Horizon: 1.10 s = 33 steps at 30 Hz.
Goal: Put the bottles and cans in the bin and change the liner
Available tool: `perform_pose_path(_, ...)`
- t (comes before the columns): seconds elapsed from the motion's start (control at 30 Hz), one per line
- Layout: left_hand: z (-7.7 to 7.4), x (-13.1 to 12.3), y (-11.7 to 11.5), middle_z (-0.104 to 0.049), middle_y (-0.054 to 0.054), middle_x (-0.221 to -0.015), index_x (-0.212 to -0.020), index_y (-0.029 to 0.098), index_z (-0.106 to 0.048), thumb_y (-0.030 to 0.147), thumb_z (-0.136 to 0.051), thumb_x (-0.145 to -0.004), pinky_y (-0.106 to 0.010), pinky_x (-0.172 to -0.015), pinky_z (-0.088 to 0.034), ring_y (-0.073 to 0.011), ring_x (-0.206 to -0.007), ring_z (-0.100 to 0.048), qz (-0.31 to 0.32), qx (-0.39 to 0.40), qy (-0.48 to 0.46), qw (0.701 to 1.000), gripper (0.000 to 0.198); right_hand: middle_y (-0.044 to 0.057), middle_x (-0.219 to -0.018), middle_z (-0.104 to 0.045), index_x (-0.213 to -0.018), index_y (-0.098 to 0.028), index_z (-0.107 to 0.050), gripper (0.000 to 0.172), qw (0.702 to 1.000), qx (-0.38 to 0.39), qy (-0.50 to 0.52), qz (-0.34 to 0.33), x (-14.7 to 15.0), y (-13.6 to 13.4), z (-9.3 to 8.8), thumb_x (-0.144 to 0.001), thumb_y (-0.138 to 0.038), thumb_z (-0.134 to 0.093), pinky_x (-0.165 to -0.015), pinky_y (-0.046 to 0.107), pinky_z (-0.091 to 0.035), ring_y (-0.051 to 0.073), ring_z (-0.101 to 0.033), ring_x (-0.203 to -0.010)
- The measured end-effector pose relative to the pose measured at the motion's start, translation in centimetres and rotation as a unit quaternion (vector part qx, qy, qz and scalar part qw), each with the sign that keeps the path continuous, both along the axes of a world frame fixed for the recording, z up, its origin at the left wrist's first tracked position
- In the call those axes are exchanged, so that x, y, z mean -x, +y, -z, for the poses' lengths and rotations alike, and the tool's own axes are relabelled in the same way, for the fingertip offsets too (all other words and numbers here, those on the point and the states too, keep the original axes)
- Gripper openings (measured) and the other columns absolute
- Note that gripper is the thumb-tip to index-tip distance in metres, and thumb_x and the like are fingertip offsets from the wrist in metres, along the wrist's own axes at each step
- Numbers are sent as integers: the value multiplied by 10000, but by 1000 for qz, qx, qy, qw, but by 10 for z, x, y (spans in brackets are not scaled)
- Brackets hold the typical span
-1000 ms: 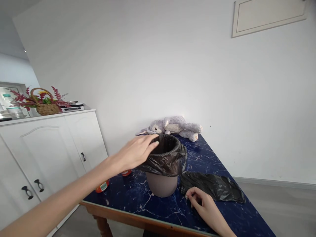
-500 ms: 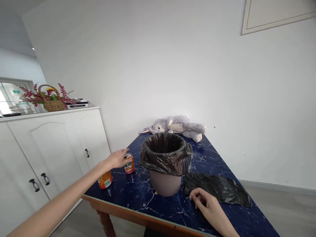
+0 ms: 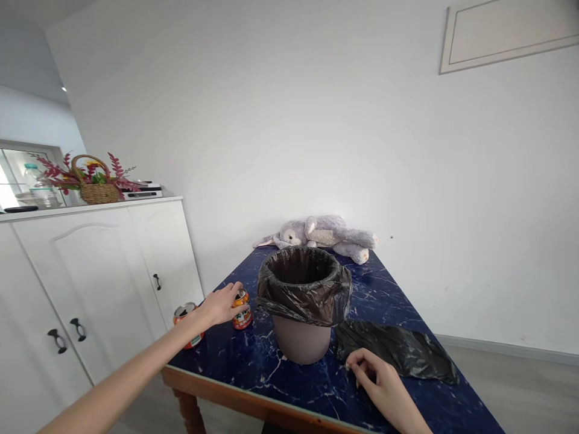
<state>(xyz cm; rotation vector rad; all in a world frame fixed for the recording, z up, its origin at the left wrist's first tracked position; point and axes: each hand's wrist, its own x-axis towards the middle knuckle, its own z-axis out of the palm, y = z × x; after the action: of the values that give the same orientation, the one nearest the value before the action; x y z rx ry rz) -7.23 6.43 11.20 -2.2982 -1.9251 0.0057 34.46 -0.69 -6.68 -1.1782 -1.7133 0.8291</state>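
A grey bin (image 3: 301, 340) lined with a black bag (image 3: 306, 289) stands on the dark blue marbled table (image 3: 253, 374). My left hand (image 3: 222, 303) is wrapped round an orange drink can (image 3: 241, 312) just left of the bin. A second orange can (image 3: 184, 313) stands further left, partly behind my forearm. My right hand (image 3: 377, 380) rests on the table in front of the bin with its fingers curled, beside a loose black bag (image 3: 398, 351) lying flat. Whether those fingers pinch the bag is unclear.
A grey plush toy (image 3: 323, 234) lies at the table's far end against the white wall. A white cabinet (image 3: 90, 271) stands to the left, carrying a wicker basket of red flowers (image 3: 93, 184).
My left hand left the bin's rim, swung left and down, and closed round the orange can. My right hand stayed where it was.
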Motion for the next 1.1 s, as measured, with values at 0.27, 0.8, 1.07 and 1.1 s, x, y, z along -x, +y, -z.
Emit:
perform_pose_path(0.27, -119, -28, -11, -587, -225, -1441, -1528, 185, -431, 581, -406, -1038, -473, -806, -573, -369, -1002, -726, -14, -248, -71, 966, 630, 13, -735, -645, -969, -226, -682, 308, 1000, -8, -4, 0, 2, 2, 1, -996, -464, -489, -656, 289, -452, 201, -623, -675)
perform_pose_path(0.8, -150, -120, -29, -538, -166, -1593, -1659, 271, -332, 714, -545, -948, -491, -1085, -509, -373, -1387, -582, 192, -101, -40, 975, 865, 14, -714, -649, -963, -213, -691, 318, 1000, -12, 5, 1, 2, -1, -6, -990, -458, -491, -659, 290, -450, 200, -622, -671)
perform_pose_path(1.07, -146, 14, -40, -541, -193, -1587, -1567, 178, -516, 834, -543, -856, -468, -1164, -434, -397, -1427, -544, 12, 60, -23, 998, 967, 13, -715, -651, -974, -220, -693, 311, 1000, -13, 5, -2, -1, -3, -4, -992, -464, -501, -652, 295, -453, 201, -619, -671)
perform_pose_path(1.1, -137, 32, -41, -515, -209, -1604, -1591, 159, -482, 838, -584, -817, -464, -1163, -436, -406, -1443, -529, -17, 86, -34, 996, 1034, 14, -721, -652, -977, -221, -693, 313, 1000, -12, 4, -2, 0, -3, -5, -996, -463, -496, -657, 296, -457, 202, -622, -678)
